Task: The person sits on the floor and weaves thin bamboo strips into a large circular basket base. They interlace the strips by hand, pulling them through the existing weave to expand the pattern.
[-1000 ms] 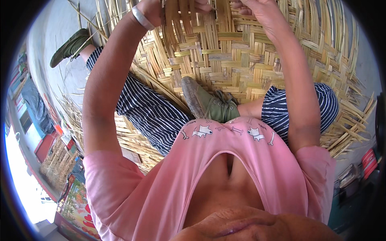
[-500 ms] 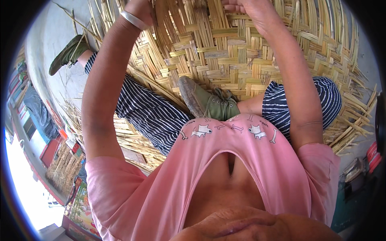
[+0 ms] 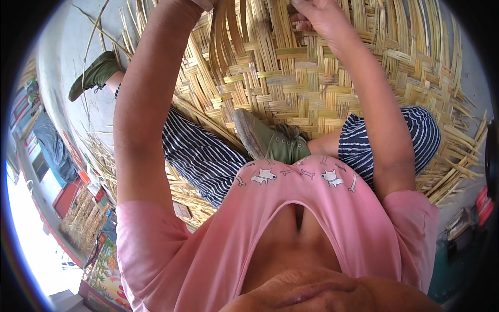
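Note:
A large woven mat (image 3: 322, 78) of flat straw-coloured strips spreads in front of me, its weave dense in the middle and its strip ends loose at the edges. My right hand (image 3: 317, 14) is at the top edge of the picture, low over the mat beside upright strips (image 3: 278, 23). Its fingers are curled in; what they hold, if anything, is hidden. My left forearm (image 3: 150, 88) reaches past the top edge, so the left hand itself is cut off and only a pale bracelet (image 3: 204, 4) shows at the wrist. Close by it, several darker strips (image 3: 223, 41) rise out of the weave.
My green shoe (image 3: 270, 138) rests against the mat's near edge; the other shoe (image 3: 96, 75) is out on the grey floor at left. Loose strips (image 3: 457, 161) stick out at right. A straw bundle (image 3: 86, 216) and a dark plastic sheet (image 3: 52, 145) are at far left.
My left arm has moved up and right, taking the hand out of the picture. The right hand's fingers, stretched out before, are now curled. The far shoe has shifted slightly right and down.

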`<action>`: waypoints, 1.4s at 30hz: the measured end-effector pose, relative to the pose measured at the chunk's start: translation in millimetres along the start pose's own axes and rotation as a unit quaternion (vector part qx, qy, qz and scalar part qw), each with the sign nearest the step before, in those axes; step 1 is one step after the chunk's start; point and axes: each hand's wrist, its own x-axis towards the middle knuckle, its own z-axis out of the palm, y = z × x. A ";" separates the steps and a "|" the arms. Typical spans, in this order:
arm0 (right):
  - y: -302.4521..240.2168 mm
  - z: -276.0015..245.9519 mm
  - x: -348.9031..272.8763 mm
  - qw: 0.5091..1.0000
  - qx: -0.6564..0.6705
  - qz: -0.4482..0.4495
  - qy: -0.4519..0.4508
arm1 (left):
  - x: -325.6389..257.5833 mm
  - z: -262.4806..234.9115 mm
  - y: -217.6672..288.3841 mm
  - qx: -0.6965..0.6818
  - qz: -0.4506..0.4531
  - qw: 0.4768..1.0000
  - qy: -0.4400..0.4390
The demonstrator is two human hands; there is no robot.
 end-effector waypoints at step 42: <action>-23.3 -10.4 -17.8 0.888 -0.449 -0.097 -0.009 | -57.4 -174.0 -42.3 0.707 -0.032 0.706 0.025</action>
